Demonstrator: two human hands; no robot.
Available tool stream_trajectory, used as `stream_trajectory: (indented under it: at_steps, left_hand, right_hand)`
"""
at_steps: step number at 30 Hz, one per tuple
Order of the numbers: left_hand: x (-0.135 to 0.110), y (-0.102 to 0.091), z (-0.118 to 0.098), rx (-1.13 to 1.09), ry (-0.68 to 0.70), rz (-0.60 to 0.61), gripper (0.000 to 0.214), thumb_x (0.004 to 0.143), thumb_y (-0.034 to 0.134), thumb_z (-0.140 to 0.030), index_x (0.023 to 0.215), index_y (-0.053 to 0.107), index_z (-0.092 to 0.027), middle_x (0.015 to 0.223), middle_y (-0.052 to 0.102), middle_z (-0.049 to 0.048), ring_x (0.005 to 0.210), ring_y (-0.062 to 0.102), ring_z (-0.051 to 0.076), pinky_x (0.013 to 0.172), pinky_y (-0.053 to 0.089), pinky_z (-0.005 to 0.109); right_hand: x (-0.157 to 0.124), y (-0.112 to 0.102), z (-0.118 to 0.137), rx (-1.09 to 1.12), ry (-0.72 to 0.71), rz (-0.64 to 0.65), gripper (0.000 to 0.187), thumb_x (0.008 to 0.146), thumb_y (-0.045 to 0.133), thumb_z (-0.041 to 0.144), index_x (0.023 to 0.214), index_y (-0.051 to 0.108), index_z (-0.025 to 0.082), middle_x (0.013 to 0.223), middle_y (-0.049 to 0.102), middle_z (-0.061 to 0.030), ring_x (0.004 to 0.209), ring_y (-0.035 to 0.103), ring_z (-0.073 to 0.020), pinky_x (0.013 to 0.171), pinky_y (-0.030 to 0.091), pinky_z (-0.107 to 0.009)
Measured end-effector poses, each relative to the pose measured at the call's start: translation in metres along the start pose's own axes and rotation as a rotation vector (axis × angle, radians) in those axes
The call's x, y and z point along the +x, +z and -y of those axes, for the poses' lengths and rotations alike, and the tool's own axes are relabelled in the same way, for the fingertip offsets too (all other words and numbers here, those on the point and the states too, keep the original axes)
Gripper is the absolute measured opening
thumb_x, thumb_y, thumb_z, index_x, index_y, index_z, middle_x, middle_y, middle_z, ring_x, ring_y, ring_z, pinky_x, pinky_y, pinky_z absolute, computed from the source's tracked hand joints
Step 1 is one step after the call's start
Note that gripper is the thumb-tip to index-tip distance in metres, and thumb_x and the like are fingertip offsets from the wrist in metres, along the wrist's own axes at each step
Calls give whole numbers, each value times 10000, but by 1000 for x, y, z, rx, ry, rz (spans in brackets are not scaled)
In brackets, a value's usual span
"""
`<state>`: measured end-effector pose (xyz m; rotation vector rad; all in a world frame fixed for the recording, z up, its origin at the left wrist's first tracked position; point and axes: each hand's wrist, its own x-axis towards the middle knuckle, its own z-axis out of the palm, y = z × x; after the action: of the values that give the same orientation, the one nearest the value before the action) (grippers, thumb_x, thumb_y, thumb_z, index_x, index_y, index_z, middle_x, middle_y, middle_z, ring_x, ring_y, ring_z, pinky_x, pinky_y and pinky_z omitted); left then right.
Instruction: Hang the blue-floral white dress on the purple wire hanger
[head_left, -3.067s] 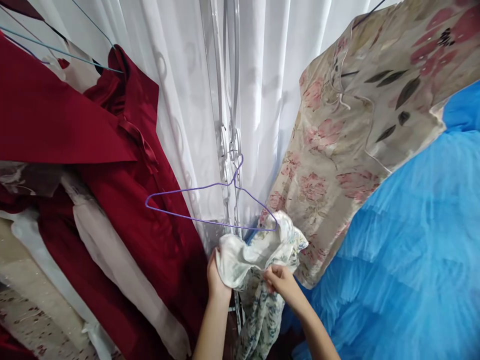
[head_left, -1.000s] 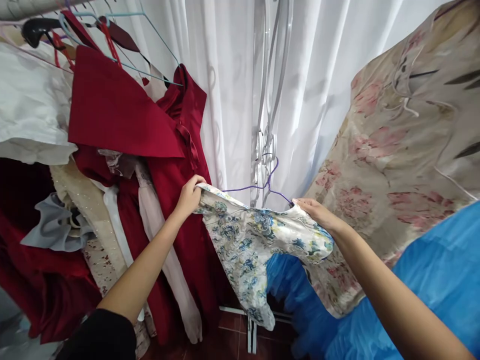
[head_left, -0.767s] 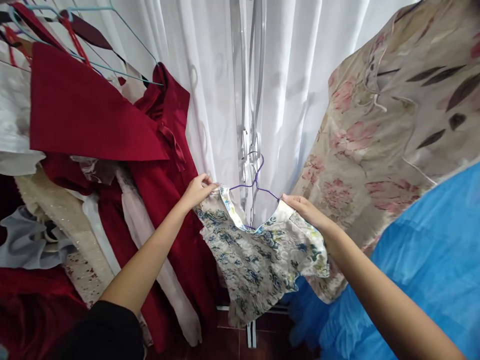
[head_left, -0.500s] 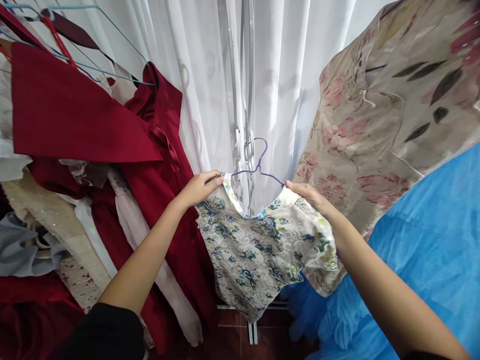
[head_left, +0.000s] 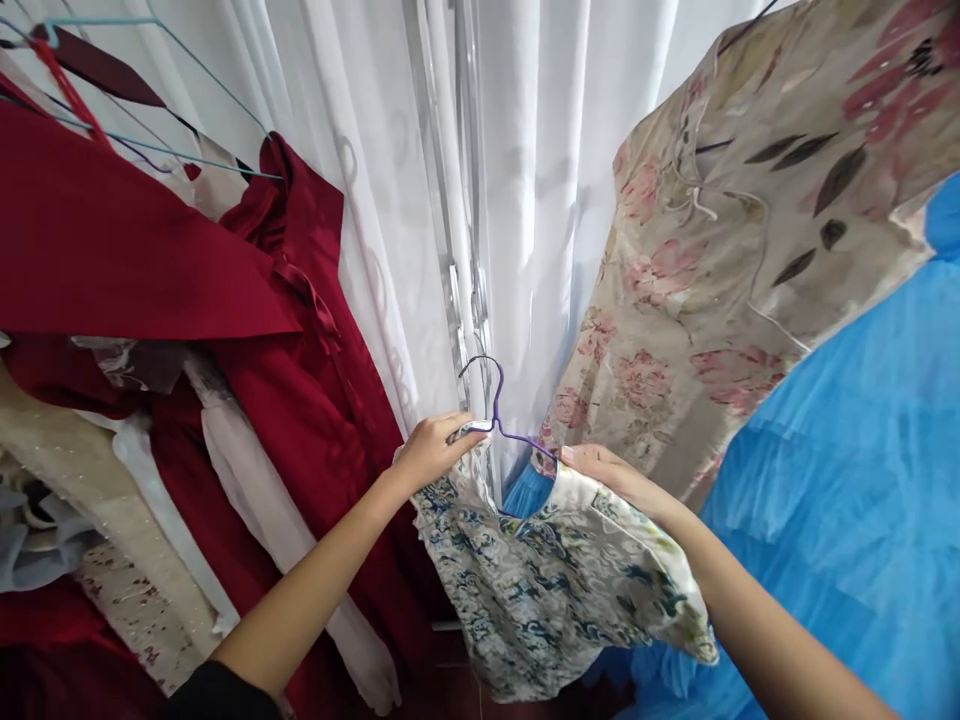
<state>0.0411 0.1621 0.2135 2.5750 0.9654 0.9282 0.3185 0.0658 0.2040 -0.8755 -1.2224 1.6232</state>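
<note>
Blouse [head_left: 555,590] now sits on hanger [head_left: 496,405], lowered toward 6 o'clock; left hand [head_left: 435,452] and right hand [head_left: 611,475] each keep a closed grip on its shoulders.

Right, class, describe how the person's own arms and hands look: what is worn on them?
The left hand and right hand are bare: no gloves, rings or watch show. Both forearms are bare too. A black sleeve ends near the left elbow; no sleeve shows on the right arm.

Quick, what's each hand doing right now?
Left hand: closed on the floral top at the purple hanger.
Right hand: closed on the floral top, other shoulder.
</note>
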Motion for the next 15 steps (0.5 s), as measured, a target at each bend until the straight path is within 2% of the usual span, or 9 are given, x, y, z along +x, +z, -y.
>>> stream_trajectory:
  at_steps: [3,5,8,11,13,15]
  left_hand:
    - [-19,5,9,83,-74,8,324,975,502,-420,801,630,-178,750,600,15,693,545,162,674,389,258]
    - [-38,16,14,53,-132,-33,247,962,521,-374,838,615,-182,746,589,5,682,533,157,664,384,254]
    - [-63,39,10,-43,-158,-169,161,963,510,-325,947,601,-193,889,610,34,797,573,172,746,419,259]
    - [-77,58,-3,-28,-150,-309,211,980,471,-345,864,576,-204,901,586,55,854,562,195,799,414,287]
    - [-80,66,-10,7,-208,-401,323,985,438,-396,730,511,-212,778,547,44,790,530,206,774,398,307]
    - [-77,67,-10,-57,-344,-515,441,990,363,-487,643,419,-220,669,480,32,709,488,209,709,384,319]
  right_hand:
    - [-16,-4,-19,-11,-17,-51,472,757,777,577,600,624,159,501,540,16,434,395,-89,451,282,-232]
    - [-28,-5,-45,15,-21,-118,515,721,788,610,558,583,167,480,488,22,433,339,-85,453,231,-244]
    - [-40,5,-93,129,-16,-236,551,634,814,661,536,542,192,480,448,20,437,302,-97,459,204,-268]
    - [-44,25,-135,246,-36,-332,561,621,799,695,562,509,219,462,369,48,431,252,-101,451,187,-268]
    - [-43,37,-156,263,-92,-417,514,668,776,685,631,549,225,492,402,44,450,297,-116,458,214,-261]
    - [-43,44,-178,245,-151,-512,433,696,779,650,764,628,250,566,515,19,508,412,-155,496,301,-276]
